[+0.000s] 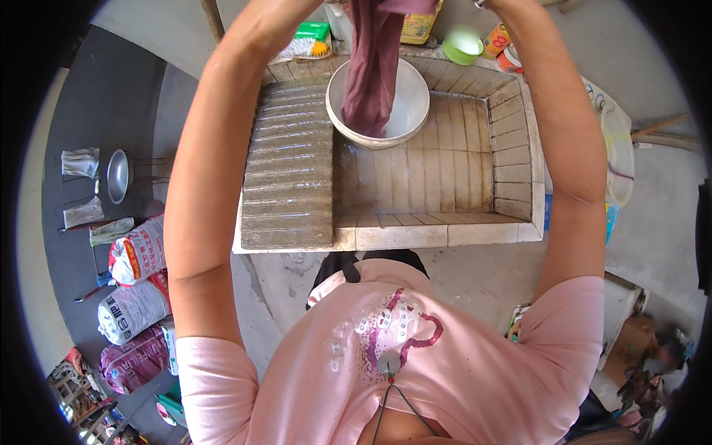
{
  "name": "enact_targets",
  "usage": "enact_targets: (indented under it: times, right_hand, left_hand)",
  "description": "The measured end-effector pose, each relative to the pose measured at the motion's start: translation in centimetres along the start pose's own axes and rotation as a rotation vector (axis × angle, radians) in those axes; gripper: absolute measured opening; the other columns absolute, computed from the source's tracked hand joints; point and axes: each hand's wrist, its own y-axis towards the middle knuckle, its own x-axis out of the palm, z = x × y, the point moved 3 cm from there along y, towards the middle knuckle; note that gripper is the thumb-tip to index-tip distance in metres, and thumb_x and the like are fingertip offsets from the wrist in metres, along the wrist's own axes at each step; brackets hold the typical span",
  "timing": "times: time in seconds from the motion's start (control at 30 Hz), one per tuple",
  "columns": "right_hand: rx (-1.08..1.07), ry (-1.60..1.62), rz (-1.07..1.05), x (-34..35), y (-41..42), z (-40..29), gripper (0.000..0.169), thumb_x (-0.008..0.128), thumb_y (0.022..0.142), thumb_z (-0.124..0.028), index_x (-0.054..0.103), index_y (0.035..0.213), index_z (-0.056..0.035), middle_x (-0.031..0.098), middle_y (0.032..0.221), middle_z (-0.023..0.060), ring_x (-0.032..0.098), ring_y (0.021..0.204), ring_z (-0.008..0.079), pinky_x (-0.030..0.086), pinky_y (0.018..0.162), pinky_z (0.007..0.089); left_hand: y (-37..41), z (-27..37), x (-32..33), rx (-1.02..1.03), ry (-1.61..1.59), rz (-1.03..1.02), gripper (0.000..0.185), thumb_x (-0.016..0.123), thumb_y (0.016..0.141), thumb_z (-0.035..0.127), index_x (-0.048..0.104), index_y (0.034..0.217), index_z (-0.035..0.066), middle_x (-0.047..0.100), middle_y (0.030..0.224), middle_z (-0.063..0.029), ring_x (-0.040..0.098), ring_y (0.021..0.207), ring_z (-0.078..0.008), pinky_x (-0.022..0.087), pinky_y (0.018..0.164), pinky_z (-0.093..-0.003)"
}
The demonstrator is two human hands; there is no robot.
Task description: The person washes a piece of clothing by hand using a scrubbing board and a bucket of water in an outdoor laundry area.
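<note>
Both my hands are beyond the top edge of the picture; only my raised, bare arms show. Between them a wet-looking mauve cloth hangs down from that edge. Its lower end dips into a white plastic bucket, which holds some cloudy liquid. What grips the cloth above is hidden. The bucket stands at the back of a tiled wash sink, beside the ridged stone washboard at the left.
Along the sink's back ledge stand a scrubbing brush, a yellow container, a green bowl and an orange can. Filled sacks and a metal basin are at the left. A clear plastic tub is at the right.
</note>
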Motion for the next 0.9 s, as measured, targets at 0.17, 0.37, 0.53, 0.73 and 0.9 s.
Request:
enact_targets:
  times: [0.17, 0.37, 0.53, 0.73, 0.9]
  right_hand:
    - [0.034, -0.308, -0.027, 5.3, -2.3, 5.9, 0.026, 0.055, 0.093, -0.020, 0.057, 0.112, -0.0026, 0.066, 0.099, 0.0125, 0.063, 0.089, 0.0216, 0.050, 0.077, 0.0337]
    - [0.484, -0.571, -0.433, 15.0, -14.1, 30.8, 0.029, 0.051, 0.088, -0.016, 0.059, 0.116, -0.0155, 0.053, 0.110, 0.0213, 0.059, 0.098, 0.0390, 0.048, 0.086, 0.0454]
    - [0.355, -0.881, -1.155, 28.0, -18.3, 39.8, 0.034, 0.056, 0.085, -0.021, 0.062, 0.119, -0.0180, 0.055, 0.121, 0.0156, 0.049, 0.116, 0.0326, 0.044, 0.097, 0.0420]
    - [0.265, -0.581, -1.545, 33.5, -19.9, 47.8, 0.044, 0.057, 0.085, -0.035, 0.061, 0.125, -0.0200, 0.058, 0.127, 0.0128, 0.052, 0.118, 0.0327, 0.044, 0.098, 0.0421]
    - [0.655, -0.475, -1.570, 33.4, -18.6, 45.3, 0.047, 0.056, 0.085, -0.034, 0.060, 0.126, -0.0122, 0.059, 0.126, 0.0164, 0.058, 0.113, 0.0298, 0.045, 0.095, 0.0385]
  left_hand:
    - [-7.3, -4.6, -4.1, 0.095, 0.647, 0.177, 0.031, 0.059, 0.090, 0.015, 0.055, 0.117, 0.002, 0.061, 0.114, -0.0103, 0.056, 0.108, -0.0226, 0.041, 0.097, -0.0363]
    - [-29.2, -22.5, -7.5, -0.491, 1.257, 0.195, 0.048, 0.061, 0.089, 0.013, 0.043, 0.131, 0.000, 0.047, 0.133, -0.0193, 0.048, 0.121, -0.0388, 0.038, 0.102, -0.0455]
    - [-37.4, -25.8, -5.9, -0.983, 1.458, -0.082, 0.060, 0.037, 0.098, 0.035, 0.025, 0.149, 0.005, 0.022, 0.155, -0.0146, 0.016, 0.145, -0.0299, 0.013, 0.117, -0.0428]
    - [-35.7, -25.3, -6.0, -1.029, 1.400, -0.095, 0.062, 0.041, 0.096, 0.035, 0.027, 0.148, 0.005, 0.022, 0.155, -0.0158, 0.017, 0.145, -0.0287, 0.011, 0.118, -0.0423]
    - [-36.5, -24.9, -6.1, -1.067, 1.394, -0.085, 0.062, 0.042, 0.095, 0.035, 0.028, 0.147, 0.005, 0.021, 0.156, -0.0154, 0.016, 0.145, -0.0279, 0.011, 0.118, -0.0422]
